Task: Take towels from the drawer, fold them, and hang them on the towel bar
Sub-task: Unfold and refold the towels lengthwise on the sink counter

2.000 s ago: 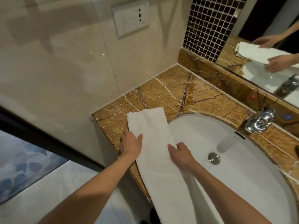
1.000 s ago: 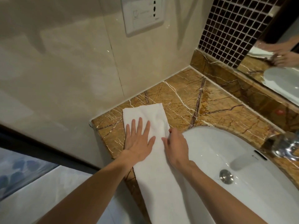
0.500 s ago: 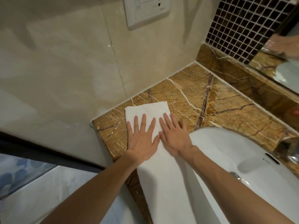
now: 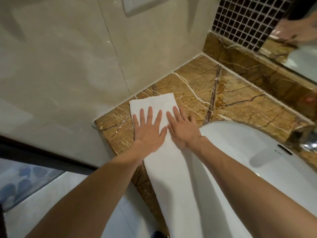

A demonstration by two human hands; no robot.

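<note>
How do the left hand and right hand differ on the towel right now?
The left hand lies on the towel's left half, fingers splayed wide; the right hand sits at its right edge, fingers closer together. The right hand's outer fingers run off onto the marble counter; the left hand's reach only the towel's left edge. Both are flat, palms down, pressing the towel.

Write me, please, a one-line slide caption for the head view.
The left hand and right hand press flat on a folded white towel lying on the marble counter beside the sink.

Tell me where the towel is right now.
Head view: the towel lies on the counter left of the sink, under the left hand and right hand.
</note>
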